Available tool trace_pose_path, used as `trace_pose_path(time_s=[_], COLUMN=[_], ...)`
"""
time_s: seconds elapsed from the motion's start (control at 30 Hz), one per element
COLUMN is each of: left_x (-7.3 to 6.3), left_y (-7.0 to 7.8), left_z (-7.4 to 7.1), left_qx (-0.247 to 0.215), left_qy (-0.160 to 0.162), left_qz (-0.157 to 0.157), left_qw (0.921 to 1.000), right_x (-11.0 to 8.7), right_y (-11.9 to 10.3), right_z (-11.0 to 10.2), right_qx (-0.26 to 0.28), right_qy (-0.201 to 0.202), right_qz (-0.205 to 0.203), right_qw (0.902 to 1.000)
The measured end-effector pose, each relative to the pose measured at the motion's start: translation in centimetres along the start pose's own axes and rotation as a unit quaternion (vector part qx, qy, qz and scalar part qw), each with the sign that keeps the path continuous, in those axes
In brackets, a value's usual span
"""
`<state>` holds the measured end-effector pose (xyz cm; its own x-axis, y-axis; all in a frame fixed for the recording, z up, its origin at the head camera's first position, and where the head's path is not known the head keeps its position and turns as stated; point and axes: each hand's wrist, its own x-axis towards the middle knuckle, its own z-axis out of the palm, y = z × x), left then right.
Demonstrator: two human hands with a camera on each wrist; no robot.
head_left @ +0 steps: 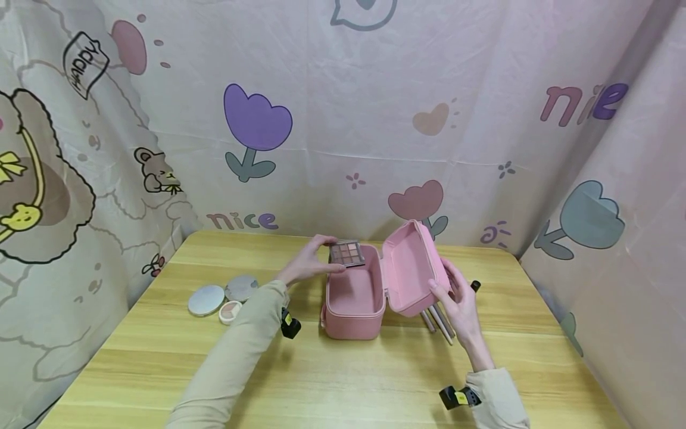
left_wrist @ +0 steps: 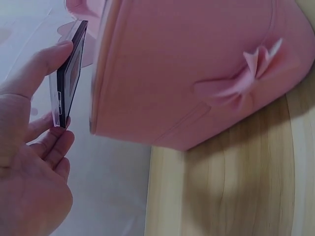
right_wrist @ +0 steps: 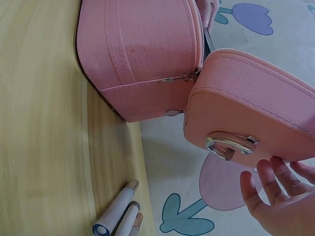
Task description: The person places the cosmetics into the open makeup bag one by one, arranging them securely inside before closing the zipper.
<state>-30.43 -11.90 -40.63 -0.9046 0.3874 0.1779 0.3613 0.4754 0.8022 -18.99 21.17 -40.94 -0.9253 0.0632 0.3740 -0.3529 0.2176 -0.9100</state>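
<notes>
A pink cosmetic case (head_left: pixel 354 326) stands on the table with its lid (head_left: pixel 409 268) swung over to the right. My left hand (head_left: pixel 309 263) pinches an eyeshadow palette (head_left: pixel 347 254) between thumb and fingers, over the far left rim of the case. Seen from the left wrist, the palette (left_wrist: pixel 71 73) is edge-on and apart from the case wall, which bears a bow (left_wrist: pixel 251 81). With thumb and fingers my right hand (head_left: pixel 463 307) holds the lid's right side. Its fingertips (right_wrist: pixel 263 164) meet the lid's outer face near a metal-fitted handle (right_wrist: pixel 231 143).
To the left lie two round compacts, a white one (head_left: pixel 206 300) and a patterned one (head_left: pixel 242 288), plus a small round pan (head_left: pixel 230 311). Several slender tubes (head_left: pixel 440 322) lie beneath and beside the lid, with a dark-capped item (head_left: pixel 475 286) behind the right hand. A printed curtain (head_left: pixel 343 119) borders the table.
</notes>
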Motion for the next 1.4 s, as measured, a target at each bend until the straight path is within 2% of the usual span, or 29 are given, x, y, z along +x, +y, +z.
trace_pose_path(time_s=[0.33, 0.57, 0.9, 1.17, 1.4], left_x=[0.8, 1.2, 1.6, 1.2, 0.9], left_y=[0.0, 0.2, -0.3, -0.4, -0.6], left_z=[1.3, 2.0, 2.9, 2.5, 2.3], left_qx=[0.029, 0.074, 0.099, 0.107, 0.103], left_qy=[-0.022, -0.017, -0.019, -0.005, -0.006], left_qz=[-0.007, 0.003, 0.011, 0.024, 0.013], left_qw=[0.9993, 0.9971, 0.9948, 0.9939, 0.9946], right_x=[-0.1, -0.1, 0.0, 0.1, 0.1], right_y=[0.1, 0.2, 0.2, 0.1, 0.2], right_z=[0.0, 0.0, -0.1, -0.2, -0.1], right_qx=[-0.003, -0.006, -0.006, -0.005, -0.001], right_qy=[0.000, 0.001, 0.001, 0.000, 0.000], right_qz=[0.005, 0.003, 0.001, -0.003, -0.002], right_qw=[1.0000, 1.0000, 1.0000, 1.0000, 1.0000])
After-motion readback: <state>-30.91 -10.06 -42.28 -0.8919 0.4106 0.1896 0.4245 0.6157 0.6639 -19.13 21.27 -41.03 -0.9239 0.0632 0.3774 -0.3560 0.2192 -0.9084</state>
